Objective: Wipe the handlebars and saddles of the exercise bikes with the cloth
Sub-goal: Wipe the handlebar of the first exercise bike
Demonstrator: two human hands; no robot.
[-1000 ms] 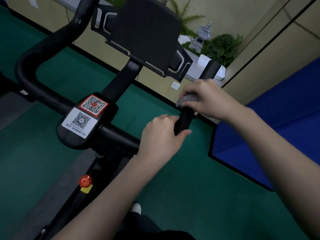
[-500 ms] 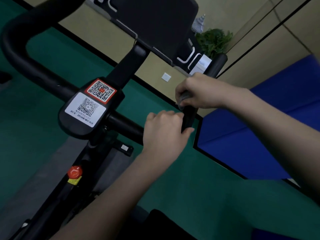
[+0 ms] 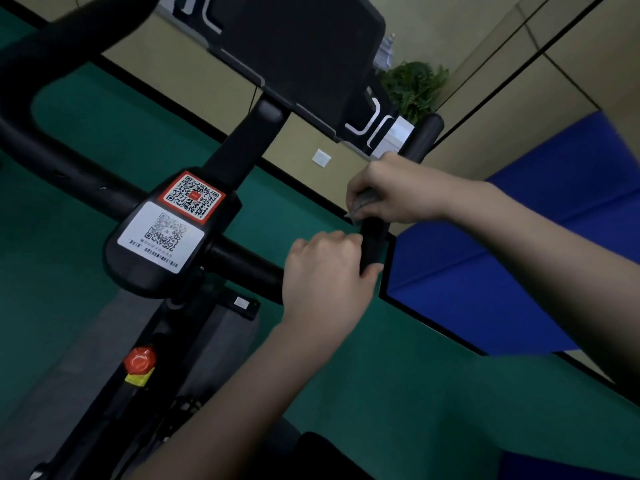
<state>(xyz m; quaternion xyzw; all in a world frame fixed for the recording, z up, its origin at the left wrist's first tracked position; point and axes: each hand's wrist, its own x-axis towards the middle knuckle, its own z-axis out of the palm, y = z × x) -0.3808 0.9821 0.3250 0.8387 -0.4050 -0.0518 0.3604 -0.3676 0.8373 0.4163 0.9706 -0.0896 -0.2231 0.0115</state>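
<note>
A black exercise bike's handlebar [image 3: 242, 261] runs across the view, with a centre block carrying two QR code stickers [image 3: 162, 233]. Its right grip [image 3: 420, 136] rises up and away at the right. My left hand [image 3: 325, 275] grips the bar at the bend below that grip. My right hand [image 3: 394, 192] is wrapped round the right grip just above it, holding a grey cloth [image 3: 362, 202] against the bar; only a crumpled edge of the cloth shows under the fingers. No saddle is in view.
A black console screen [image 3: 294, 46] sits above the bar. A red knob [image 3: 140, 360] is on the frame below. Green floor [image 3: 415, 393] lies beneath, a blue mat [image 3: 519, 271] at the right, a beige wall and a potted plant [image 3: 412, 84] behind.
The view has shifted, so the bike looks closer and more to the right. My right hand with the cloth has slid slightly along the right grip; my left hand keeps its hold.
</note>
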